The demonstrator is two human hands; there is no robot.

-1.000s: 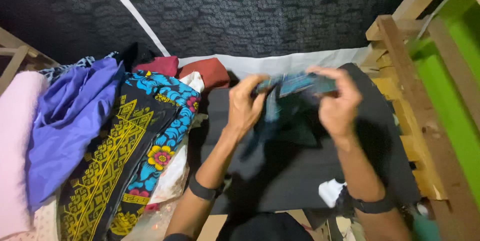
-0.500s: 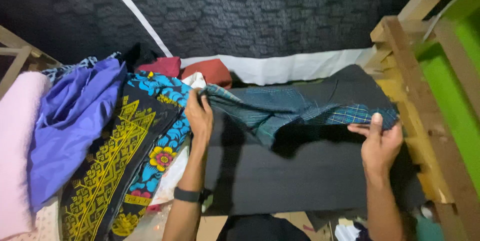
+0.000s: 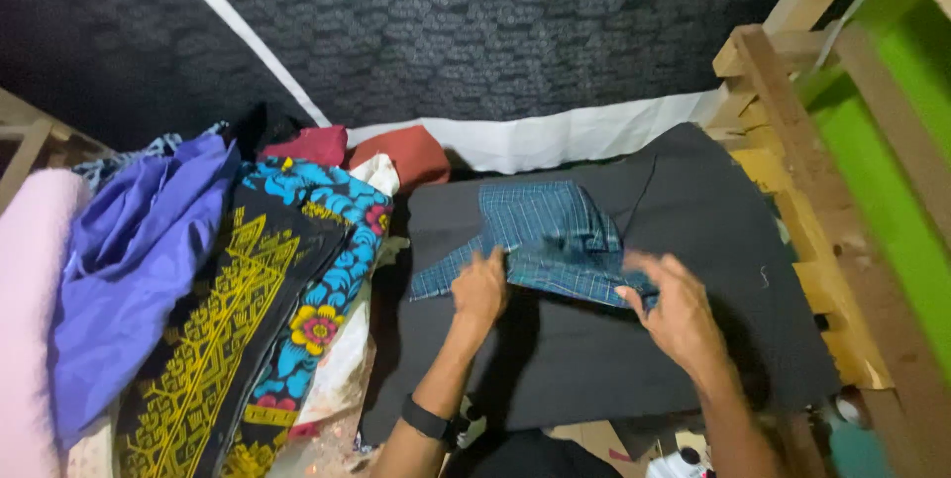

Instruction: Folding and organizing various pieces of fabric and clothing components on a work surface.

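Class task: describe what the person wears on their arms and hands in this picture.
Both forearms are bare, with no sleeves in view. The left hand wears no glove; a black band circles that wrist. The right hand is also gloveless and slightly blurred; its wrist shows nothing worn.

No labels, signs or screens in view. Possible packaging only at bottom edge: a small white item with dark marks [image 3: 684, 463], right of the person's arm, partly cut off; too blurred to tell its kind.
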